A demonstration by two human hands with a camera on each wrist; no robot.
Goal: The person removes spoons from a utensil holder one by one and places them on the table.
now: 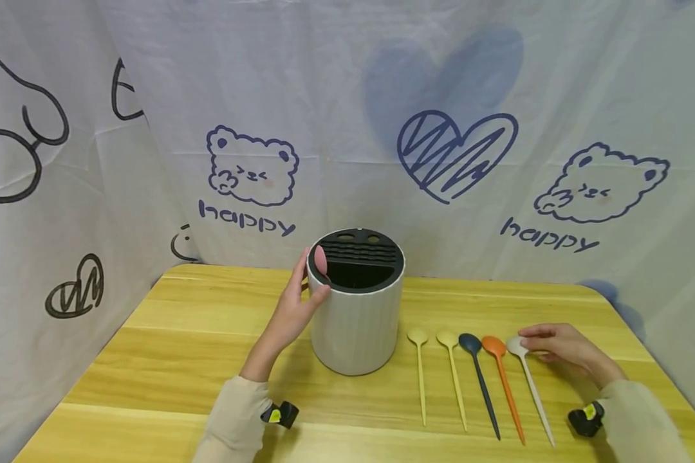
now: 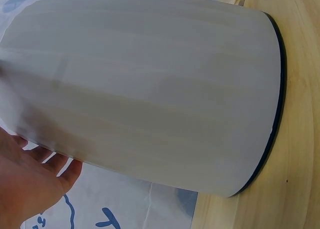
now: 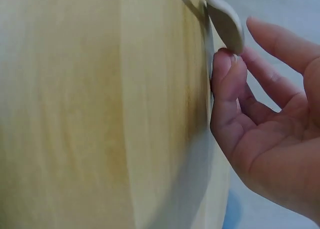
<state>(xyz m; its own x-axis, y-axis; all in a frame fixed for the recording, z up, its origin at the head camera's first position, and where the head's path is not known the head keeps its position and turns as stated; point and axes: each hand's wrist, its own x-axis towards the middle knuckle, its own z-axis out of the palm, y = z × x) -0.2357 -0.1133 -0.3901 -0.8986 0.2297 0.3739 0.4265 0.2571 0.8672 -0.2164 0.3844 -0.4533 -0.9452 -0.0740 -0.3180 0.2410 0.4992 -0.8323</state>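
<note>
A white round utensil holder [image 1: 354, 334] with a black slotted top stands on the table. My left hand [image 1: 294, 305] grips its left side near the rim, thumb toward the front; in the left wrist view, curled fingers [image 2: 70, 174] touch its wall. A pink spoon [image 1: 321, 260] sticks up inside the holder's large opening, by the left rim. On the right, my right hand [image 1: 567, 350] pinches the bowl of a white spoon [image 1: 533, 379], whose bowl edge meets the fingertips in the right wrist view. The white spoon's handle points toward the table's front.
Left of the white spoon lie an orange spoon [image 1: 505, 379], a dark blue spoon [image 1: 481, 379] and two yellow spoons [image 1: 421, 373], roughly side by side. The wooden table [image 1: 168, 360] ends at a printed cloth [image 1: 336, 116] behind and at the sides.
</note>
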